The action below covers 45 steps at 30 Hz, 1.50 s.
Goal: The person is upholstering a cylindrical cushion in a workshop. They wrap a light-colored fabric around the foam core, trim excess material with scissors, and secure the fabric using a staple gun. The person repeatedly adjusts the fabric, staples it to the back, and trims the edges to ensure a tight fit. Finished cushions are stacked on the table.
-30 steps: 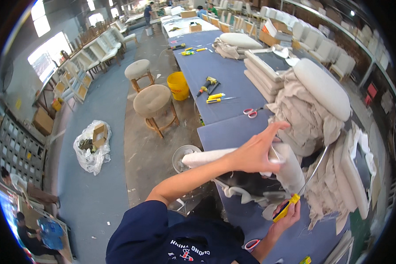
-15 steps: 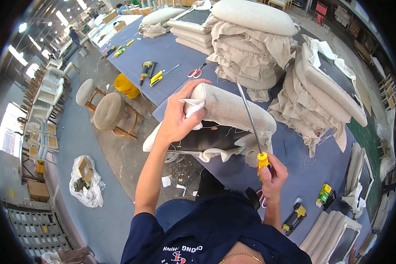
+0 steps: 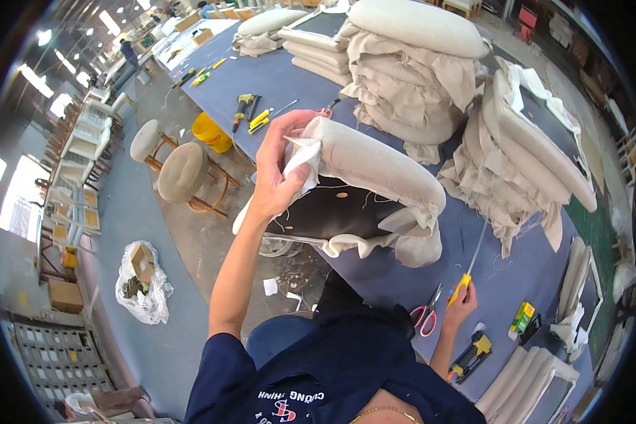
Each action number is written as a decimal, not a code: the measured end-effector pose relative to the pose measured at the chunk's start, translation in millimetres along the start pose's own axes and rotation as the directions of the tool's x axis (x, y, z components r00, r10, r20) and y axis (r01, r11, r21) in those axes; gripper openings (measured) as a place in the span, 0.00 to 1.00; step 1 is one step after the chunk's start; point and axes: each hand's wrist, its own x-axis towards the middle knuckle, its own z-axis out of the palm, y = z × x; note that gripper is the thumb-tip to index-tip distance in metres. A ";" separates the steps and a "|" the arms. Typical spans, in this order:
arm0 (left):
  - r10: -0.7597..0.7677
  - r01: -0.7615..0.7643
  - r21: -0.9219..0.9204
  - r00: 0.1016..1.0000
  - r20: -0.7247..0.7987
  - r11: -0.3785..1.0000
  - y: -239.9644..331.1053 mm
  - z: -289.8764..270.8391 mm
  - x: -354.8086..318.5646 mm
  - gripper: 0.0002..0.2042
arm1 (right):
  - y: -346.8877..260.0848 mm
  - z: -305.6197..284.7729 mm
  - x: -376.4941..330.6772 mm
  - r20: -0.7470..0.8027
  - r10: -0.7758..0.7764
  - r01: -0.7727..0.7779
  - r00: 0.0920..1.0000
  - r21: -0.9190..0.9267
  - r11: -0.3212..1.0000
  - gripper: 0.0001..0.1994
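Observation:
My left hand [image 3: 281,166] grips the near-left corner of a beige upholstered seat cushion [image 3: 378,155], tilted up on the table edge. White lining bunches under my thumb there, and the cushion's black underside [image 3: 318,212] faces me, ringed by loose fabric. Lower right, my right hand [image 3: 463,302] is closed around the yellow handle of a screwdriver [image 3: 478,249]. Its long metal shaft points away over the table, apart from the cushion. Red-handled scissors [image 3: 425,318] lie just left of that hand, and a yellow-and-black staple gun [image 3: 472,356] lies below it.
Tall piles of beige cushions [image 3: 410,92] stand at the table's far side, with another stack [image 3: 526,141] to the right. More cushions [image 3: 526,385] lie lower right. A glue gun [image 3: 244,109] rests far left on the blue table. Round stools [image 3: 184,173] and a yellow bucket [image 3: 210,132] stand on the floor.
My right hand has moved down and right with the screwdriver, away from the front of the cushion. The scissors show more fully now. My left hand still holds the corner.

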 end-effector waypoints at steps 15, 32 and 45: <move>0.316 -0.280 0.291 0.945 -0.082 0.915 -14.0 9.9 11.5 0.11 | 148.7 -42.0 -56.6 0.194 0.112 0.113 0.975 -0.856 0.504 0.23; 0.527 -0.323 0.631 0.835 -0.161 0.705 -18.4 36.1 3.8 0.10 | 69.9 -71.0 -33.3 0.208 0.349 -0.403 0.914 0.350 0.846 0.29; 0.168 -0.100 0.513 0.982 -0.086 0.852 23.8 42.7 3.7 0.05 | -119.6 150.8 3.8 0.977 -0.145 -0.752 0.159 0.215 0.623 0.17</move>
